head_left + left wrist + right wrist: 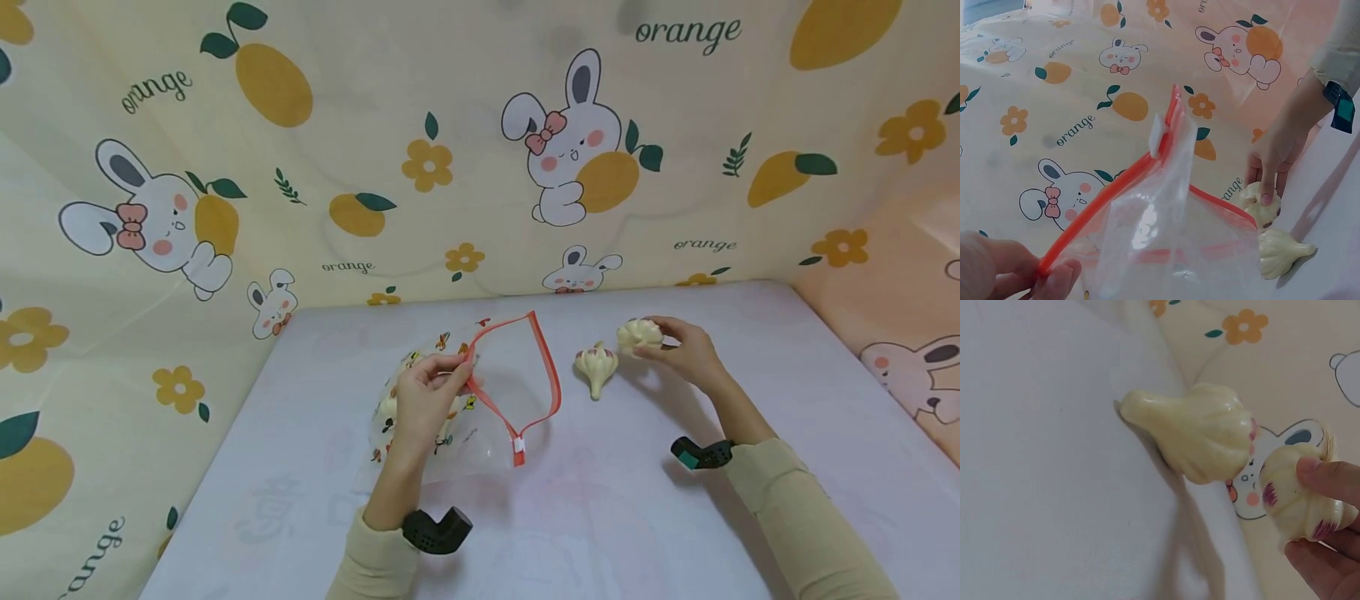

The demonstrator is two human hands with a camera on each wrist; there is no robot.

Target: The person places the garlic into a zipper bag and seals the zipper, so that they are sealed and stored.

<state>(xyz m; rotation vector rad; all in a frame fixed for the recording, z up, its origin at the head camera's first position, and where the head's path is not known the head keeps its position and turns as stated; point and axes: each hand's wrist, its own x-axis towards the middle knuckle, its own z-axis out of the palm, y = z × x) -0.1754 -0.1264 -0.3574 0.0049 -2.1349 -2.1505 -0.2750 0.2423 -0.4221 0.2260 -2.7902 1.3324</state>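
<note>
My left hand pinches the red zip edge of a clear printed zip bag, whose mouth gapes to the right. Pale shapes show inside the bag, partly hidden by the hand. A white slider sits on the zip. With thumb and fingers, my right hand grips a garlic bulb with purple streaks and a tuft of root hairs, apparently just above the table. Beside it, a second garlic bulb lies on the table between the bag and the right hand, its stem toward me.
The white-covered table reaches back to a patterned curtain with rabbits and oranges. Similar cloth hangs along the left and right sides. Each wrist carries a black camera band.
</note>
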